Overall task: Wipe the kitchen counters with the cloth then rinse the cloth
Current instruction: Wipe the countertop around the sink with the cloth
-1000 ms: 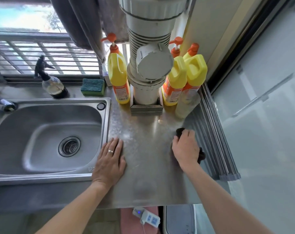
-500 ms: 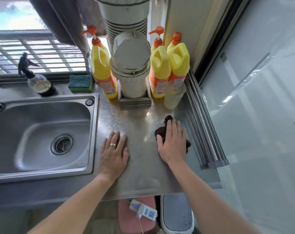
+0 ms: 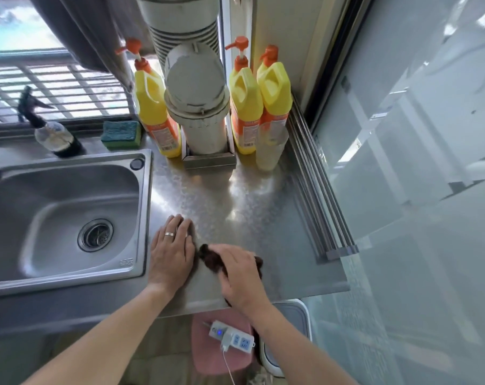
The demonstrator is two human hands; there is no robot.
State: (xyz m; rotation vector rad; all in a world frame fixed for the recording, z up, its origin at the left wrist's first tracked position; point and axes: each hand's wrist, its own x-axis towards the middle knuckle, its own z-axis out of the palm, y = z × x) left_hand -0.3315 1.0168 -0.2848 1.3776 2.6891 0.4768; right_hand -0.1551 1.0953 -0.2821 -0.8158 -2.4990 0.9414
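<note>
The bench [image 3: 235,195] is mostly bare steel mid-frame, bottles parked at the back out of the way. Left hand [image 3: 172,252] lies flat, probably bracing. Right hand [image 3: 240,276] presses the cloth [image 3: 211,259], lower centre; can't tell how tight its grip is.

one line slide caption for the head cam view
Right hand presses a dark cloth on the steel counter beside the sink; left hand rests flat.
</note>
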